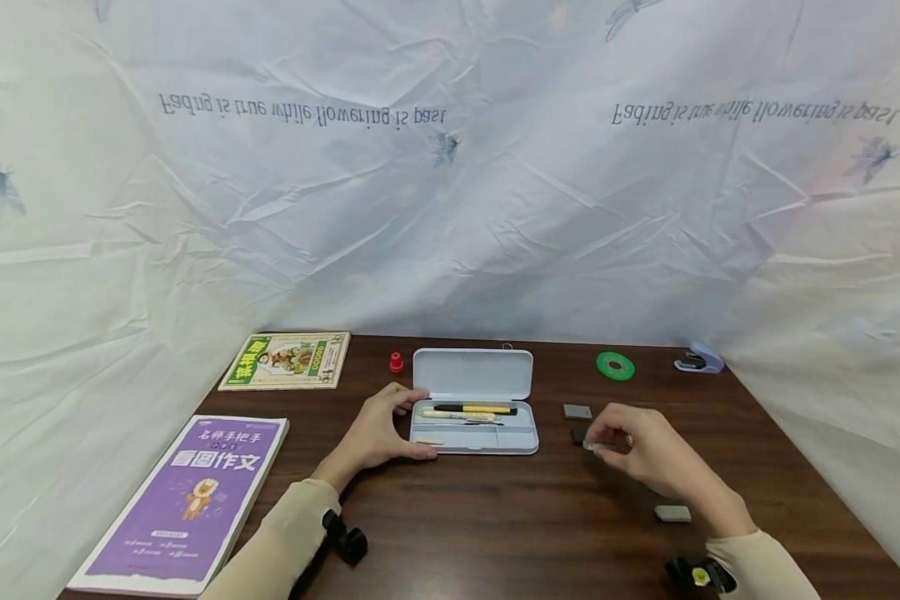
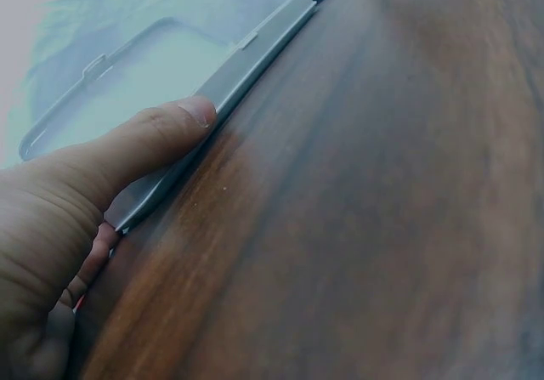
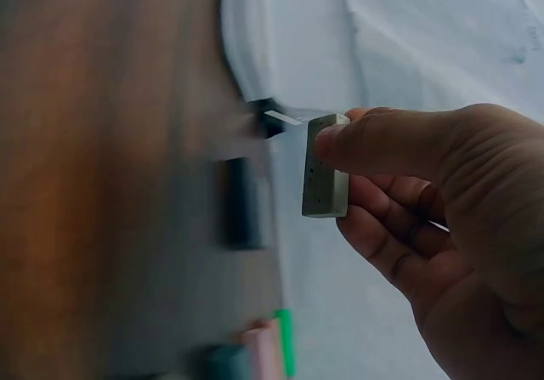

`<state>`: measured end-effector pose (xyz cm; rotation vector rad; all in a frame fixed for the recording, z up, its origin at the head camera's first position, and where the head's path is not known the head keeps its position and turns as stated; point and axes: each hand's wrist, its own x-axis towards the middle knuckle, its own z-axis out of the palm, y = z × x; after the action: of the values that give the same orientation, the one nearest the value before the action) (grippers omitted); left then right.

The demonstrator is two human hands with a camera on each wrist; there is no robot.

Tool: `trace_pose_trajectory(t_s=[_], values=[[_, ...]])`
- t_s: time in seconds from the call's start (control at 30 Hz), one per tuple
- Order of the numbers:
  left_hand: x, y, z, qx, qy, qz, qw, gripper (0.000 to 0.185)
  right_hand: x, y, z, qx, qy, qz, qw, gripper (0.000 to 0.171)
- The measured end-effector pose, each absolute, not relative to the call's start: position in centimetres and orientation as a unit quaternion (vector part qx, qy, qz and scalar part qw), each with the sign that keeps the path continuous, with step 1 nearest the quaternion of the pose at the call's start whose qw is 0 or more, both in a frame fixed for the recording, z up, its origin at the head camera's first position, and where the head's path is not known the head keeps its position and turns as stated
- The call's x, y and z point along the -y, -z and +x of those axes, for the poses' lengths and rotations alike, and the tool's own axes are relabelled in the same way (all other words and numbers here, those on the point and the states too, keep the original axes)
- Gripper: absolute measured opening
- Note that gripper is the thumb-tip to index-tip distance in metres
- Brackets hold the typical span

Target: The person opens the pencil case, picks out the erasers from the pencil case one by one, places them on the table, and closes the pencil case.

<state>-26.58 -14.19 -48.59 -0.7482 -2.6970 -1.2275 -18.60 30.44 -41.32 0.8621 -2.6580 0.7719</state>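
Grey eraser point(image 3: 325, 167) sits pinched between thumb and fingers of the right hand point(image 1: 648, 454), lifted just above the dark wood worktop point(image 1: 495, 525), right of the open pencil case point(image 1: 474, 427). The left hand point(image 1: 378, 429) rests against the case's left end, thumb pressed along its edge, fingers relaxed. Pens point(image 1: 474, 410) lie inside. Two more erasers point(image 1: 577, 411) lie near the right hand.

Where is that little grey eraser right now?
The grey eraser is pinched in the right hand, just above the table, right of the open pencil case, beside a dark eraser.
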Motion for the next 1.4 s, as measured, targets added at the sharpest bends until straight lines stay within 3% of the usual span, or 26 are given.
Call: trace_pose_trajectory(t_s=[0.13, 0.37, 0.63, 0.93, 1.1, 1.4], values=[[14.2, 48.6, -26.6, 0.882, 0.402, -0.242, 0.041, 0.094, -30.9, 42.9, -18.6, 0.912, -0.264, 0.298, 0.102, 0.038], [14.2, 48.6, -26.6, 0.882, 0.401, -0.244, 0.042, 0.094, -31.1, 43.6, -18.9, 0.918, -0.28, 0.282, 0.021, 0.032], [14.3, 48.6, -26.6, 0.882, 0.403, -0.24, 0.042, 0.095, -31.1, 42.9, -18.9, 0.918, -0.274, 0.287, -0.002, 0.029], [14.2, 48.7, -26.6, 0.884, 0.4, -0.238, 0.041, 0.094, -29.3, 42.2, -19.7, 0.905, -0.31, 0.276, 0.089, 0.028], [14.1, 48.7, -26.6, 0.885, 0.399, -0.238, 0.04, 0.094, -27.7, 41.8, -20.7, 0.896, -0.339, 0.258, 0.127, 0.037], [14.1, 48.7, -26.6, 0.884, 0.399, -0.238, 0.042, 0.094, -22.8, 40.3, -22.8, 0.86, -0.402, 0.288, 0.123, 0.042]])
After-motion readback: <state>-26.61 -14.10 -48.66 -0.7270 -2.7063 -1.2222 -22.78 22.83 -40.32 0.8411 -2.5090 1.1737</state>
